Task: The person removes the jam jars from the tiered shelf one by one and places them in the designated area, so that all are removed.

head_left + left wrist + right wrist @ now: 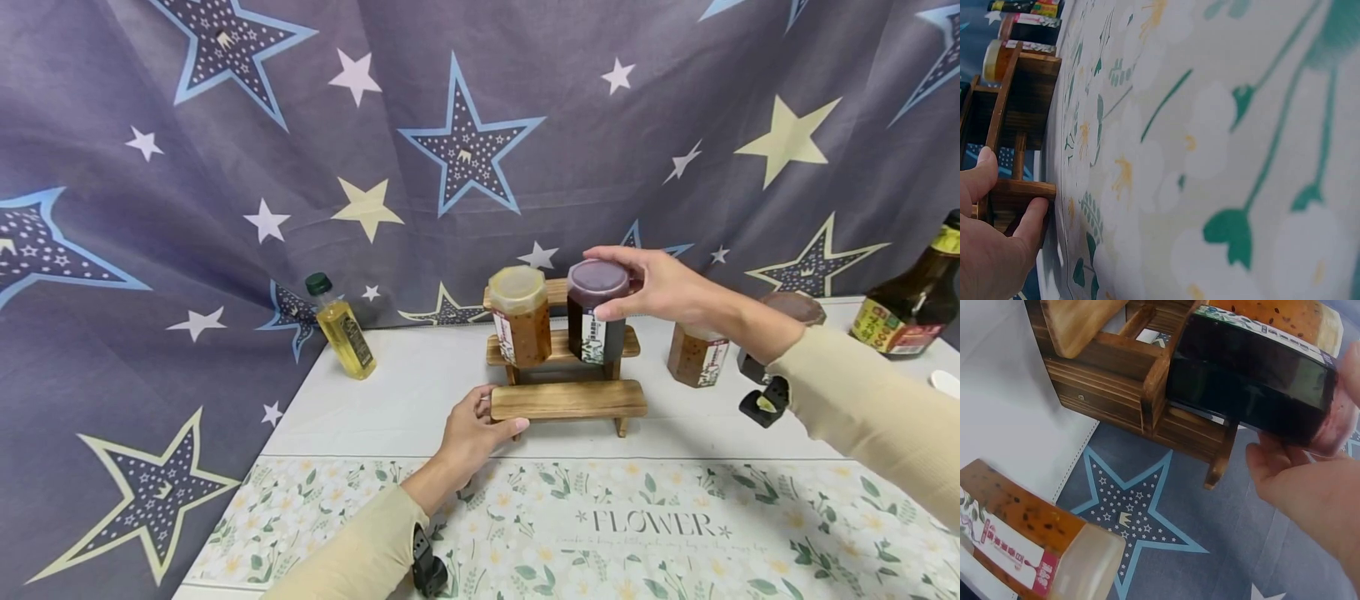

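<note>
A three-tier wooden step rack stands on the table. My left hand grips the left end of its lowest tier; in the left wrist view the thumb lies over the board and a finger underneath. With my right hand I hold a hexagonal jar of dark jam by its purple-tinted lid, upright at the middle tier's right side. The right wrist view shows the jar's base against the rack, though full contact is hard to tell. Beside it on the left stands a jar of orange, seeded jam.
A second orange jam jar stands right of the rack. Another dark jar is partly hidden behind my right forearm. A brown sauce bottle is at the far right, an oil bottle at the left. A starry curtain hangs behind.
</note>
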{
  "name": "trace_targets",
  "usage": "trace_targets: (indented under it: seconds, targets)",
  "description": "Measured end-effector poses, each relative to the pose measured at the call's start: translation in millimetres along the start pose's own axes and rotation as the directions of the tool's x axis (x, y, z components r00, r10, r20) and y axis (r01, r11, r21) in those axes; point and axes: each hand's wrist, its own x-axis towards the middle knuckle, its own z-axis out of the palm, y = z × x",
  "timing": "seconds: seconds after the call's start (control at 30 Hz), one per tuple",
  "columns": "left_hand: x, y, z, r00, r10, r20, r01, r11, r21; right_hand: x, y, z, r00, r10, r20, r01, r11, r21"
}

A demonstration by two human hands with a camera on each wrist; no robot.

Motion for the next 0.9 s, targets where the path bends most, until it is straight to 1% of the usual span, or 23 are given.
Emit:
trace_targets:
  seconds: [0.07, 0.17, 0.33, 0.57, 0.83, 0.9]
  targets:
    - [0.1, -0.2, 0.0, 1.0, 0.001, 0.0, -0.001, 1.0, 0.0, 1.1, 1.5, 0.9, 1.0, 0.006, -0.005, -0.006, 1.0, 0.007]
    - [0.2, -0.4, -0.2, 1.0, 0.002, 0.002, -0.002, 1.0, -0.003, 2.0, 2.5, 1.2, 1.0, -0.005, -0.015, 0.004, 1.0, -0.02]
    - [0.1, -1.5, -0.6, 1.0, 0.003, 0.007, -0.003, 1.0, -0.01, 2.4, 3.5, 2.0, 1.0, -0.013, -0.023, 0.012, 1.0, -0.026]
    - [-0.1, -1.7, -0.9, 1.0, 0.0, 0.004, 0.0, 1.0, -0.002, 2.1, 3.2, 3.8, 0.999, 0.009, -0.041, -0.008, 1.0, 0.01]
    - [-0.5, -1.7, -1.3, 1.0, -0.002, -0.004, 0.002, 1.0, -0.001, 0.3, 0.7, 7.0, 0.997, 0.014, -0.075, -0.016, 1.0, -0.024]
    - [-0.4, -2.1, -1.3, 1.0, -0.003, -0.004, 0.003, 1.0, 0.0, -1.4, -0.6, 7.0, 0.997, 0.018, -0.079, -0.019, 1.0, -0.015]
